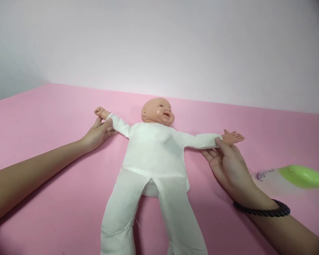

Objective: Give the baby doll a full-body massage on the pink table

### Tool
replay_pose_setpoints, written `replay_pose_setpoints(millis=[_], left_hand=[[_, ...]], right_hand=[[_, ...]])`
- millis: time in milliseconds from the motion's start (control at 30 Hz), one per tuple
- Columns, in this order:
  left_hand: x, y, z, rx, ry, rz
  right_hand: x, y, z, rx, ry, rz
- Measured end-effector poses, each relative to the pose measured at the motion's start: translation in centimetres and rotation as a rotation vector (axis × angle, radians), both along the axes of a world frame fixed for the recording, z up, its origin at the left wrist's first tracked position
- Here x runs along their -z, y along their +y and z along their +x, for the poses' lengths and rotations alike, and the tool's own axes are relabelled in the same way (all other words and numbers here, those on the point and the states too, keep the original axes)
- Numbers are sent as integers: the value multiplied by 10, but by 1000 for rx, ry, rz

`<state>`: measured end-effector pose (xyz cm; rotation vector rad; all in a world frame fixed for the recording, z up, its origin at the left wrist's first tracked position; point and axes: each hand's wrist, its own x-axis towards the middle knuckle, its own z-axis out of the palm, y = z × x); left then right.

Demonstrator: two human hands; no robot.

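A pale wall (159, 42) stands at the far side of the pink bench (55, 198). The doll (154, 152) lies on its back in the middle of the bench, its long axis running from near to far, head (156, 111) at the far end, legs toward the person. The face is turned to the right, mouth open. Body and limbs are white cloth; head and hands are moulded and flesh-toned. Both arms are spread sideways, so the doll lies between the person's two hands, and both are in contact with it; neither is the nearer. The left hand (97, 134) holds the left-side sleeve (119, 125) just below the doll's wrist, thumb above, fingers beneath, grip narrow. The right hand (232, 166) holds the right-side sleeve (202, 140) near its cuff, thumb on top, fingers under the cloth and loosely extended, palm partly upward. To the right, beyond that wrist, a pale bottle (269, 180) with a green cap (303, 176) appears to lie on its side; its print is too blurred to read. A black braided bracelet (266, 211) circles the right wrist.
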<state>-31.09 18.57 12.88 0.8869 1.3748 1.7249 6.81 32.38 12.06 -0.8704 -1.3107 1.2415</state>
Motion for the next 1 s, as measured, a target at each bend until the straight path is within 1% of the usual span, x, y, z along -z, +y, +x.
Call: replay_pose_setpoints(millis=[67, 100, 133, 167, 200, 233, 267, 300, 333, 367, 400, 433, 500, 567, 600, 667, 733, 767, 800, 833, 867, 933, 1000], left_hand=[[1, -4, 2, -8, 104, -6], [2, -6, 3, -2, 214, 25], [3, -9, 3, 16, 355, 83], [3, -11, 4, 54, 521, 162], [3, -14, 5, 117, 701, 247], [3, -16, 7, 200, 882, 328], [3, -18, 8, 285, 1045, 391], [3, -19, 10, 352, 1176, 431], [3, -20, 12, 393, 1268, 452], [3, -21, 14, 400, 1318, 463], [3, -21, 15, 386, 1327, 471], [3, -22, 16, 370, 1308, 476], [4, -21, 16, 375, 1219, 469], [6, -19, 15, 349, 1049, 429], [6, -17, 13, 298, 933, 379], [5, -12, 7, 136, 617, 235], [2, -5, 1, -25, 235, 86], [0, -2, -2, -81, 56, 40], [-2, 1, -4, -118, -89, 20], [-4, 3, -6, -143, -189, 20], [-6, 5, -7, -156, -243, 30], [-9, 5, -6, -167, -276, 61], [-10, 5, -5, -195, -292, 65]], right_hand=[[-6, -11, -5, 80, -32, 9], [-8, -17, -8, 104, -66, 82], [-9, -22, -10, 101, -124, 232], [-9, -27, -12, 63, -204, 418], [-7, -31, -13, -6, -295, 615], [-5, -34, -14, -90, -393, 795], [-3, -36, -14, -175, -486, 943], [0, -37, -13, -243, -564, 1049], [2, -37, -13, -285, -616, 1113], [4, -37, -12, -304, -639, 1139], [5, -37, -11, -304, -640, 1134], [6, -38, -11, -294, -632, 1100], [3, -39, -13, -254, -570, 972], [-1, -39, -15, -176, -447, 782], [-3, -38, -17, -113, -378, 665], [-7, -31, -16, 25, -228, 372], [-4, -16, -9, 120, -68, 45], [-1, -6, -4, 111, 19, -94], [4, 4, 3, 107, 88, -175], [11, 14, 10, 65, 124, -219], [18, 24, 16, 59, 133, -202], [31, 38, 28, -3, 64, -64], [41, 45, 35, -38, -5, 82]])
